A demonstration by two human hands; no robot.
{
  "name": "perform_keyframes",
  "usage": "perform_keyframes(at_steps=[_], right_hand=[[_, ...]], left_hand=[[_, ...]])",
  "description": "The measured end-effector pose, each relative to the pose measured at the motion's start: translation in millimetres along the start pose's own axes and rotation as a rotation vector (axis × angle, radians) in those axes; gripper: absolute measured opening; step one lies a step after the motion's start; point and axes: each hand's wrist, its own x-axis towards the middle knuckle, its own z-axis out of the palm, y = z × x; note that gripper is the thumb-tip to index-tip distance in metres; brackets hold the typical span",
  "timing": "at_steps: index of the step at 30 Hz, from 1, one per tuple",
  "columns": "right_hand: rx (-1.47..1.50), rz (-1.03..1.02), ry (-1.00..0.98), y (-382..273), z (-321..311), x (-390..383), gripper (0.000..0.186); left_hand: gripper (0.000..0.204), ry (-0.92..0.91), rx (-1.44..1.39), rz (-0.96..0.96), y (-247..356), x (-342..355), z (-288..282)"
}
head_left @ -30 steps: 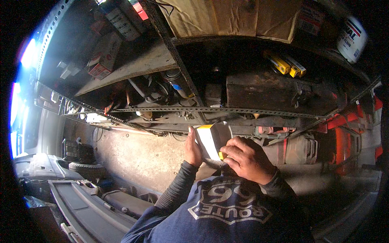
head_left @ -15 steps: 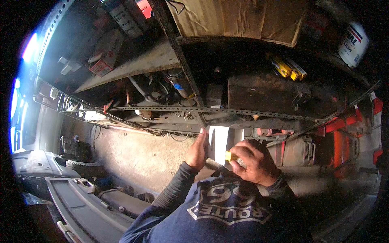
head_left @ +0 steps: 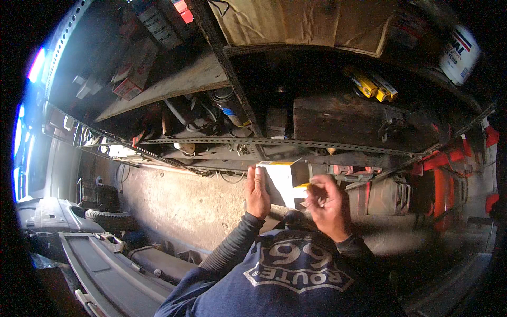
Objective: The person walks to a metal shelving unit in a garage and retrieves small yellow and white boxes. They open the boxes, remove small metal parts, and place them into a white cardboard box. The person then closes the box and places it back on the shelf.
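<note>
In front of my chest is a small carton (head_left: 280, 185), bright white on the side toward me and yellow along its top edge. My left hand (head_left: 257, 196) grips its left side, thumb pointing up and the other fingers largely hidden. At the carton's right end, my right hand (head_left: 330, 208) pinches a yellow end flap (head_left: 301, 188) between thumb and fingers. That flap stands out from the box. What the carton holds, if anything, cannot be seen.
Metal-framed shelves span the front. They bear yellow boxes (head_left: 369, 87), a white bottle (head_left: 458, 57), a dark wooden chest (head_left: 343, 119), a cylindrical can (head_left: 229, 105) and a red-and-white box (head_left: 127, 89). Cardboard (head_left: 301, 24) lies above. A grey panel (head_left: 111, 274) is at lower left.
The carton has tilted and moved slightly left, so its yellow top edge shows. My right fingers have opened up somewhat and shifted with the flap, which now sticks out.
</note>
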Motion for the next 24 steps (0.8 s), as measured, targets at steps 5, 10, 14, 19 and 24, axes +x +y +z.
perform_keyframes(at_steps=[5, 10, 14, 19, 24], right_hand=[[-0.546, -0.293, -0.317, -9, -13, 0, 0.031], [-0.611, -0.259, -0.511, -21, -25, 6, 0.038], [-0.532, -0.213, -0.545, -26, -28, 11, 0.035], [-0.488, -0.342, -0.361, -23, -25, 13, 0.032], [-0.61, -0.387, -0.378, -19, -23, 16, 0.029]], left_hand=[[0.054, 0.049, 0.536, 0.123, 6, -3, 2], [0.06, 0.124, -0.158, -0.151, 11, 4, 3], [0.065, 0.078, -0.158, -0.166, 14, 8, 5], [0.055, 0.136, -0.035, -0.059, 4, 2, -3], [0.063, -0.022, 0.4, 0.217, 5, -3, -7]])
